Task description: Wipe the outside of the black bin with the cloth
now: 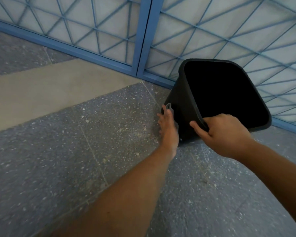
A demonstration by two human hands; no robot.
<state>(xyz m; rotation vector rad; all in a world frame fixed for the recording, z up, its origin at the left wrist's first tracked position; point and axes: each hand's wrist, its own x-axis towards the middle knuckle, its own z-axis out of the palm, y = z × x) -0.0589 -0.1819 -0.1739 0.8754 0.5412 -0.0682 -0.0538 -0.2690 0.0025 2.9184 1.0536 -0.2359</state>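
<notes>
Beside right grip point(219, 132), clamped on near rim of tilted black bin point(178, 106) on floor point(75, 151); left grip point(167, 124) flat against side wall, cloth unclear. Probably light, stiff, slick: best held at rim.

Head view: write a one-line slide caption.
Right hand grips the rim of the tilted black bin while the left hand presses a cloth against its outer wall.
</notes>
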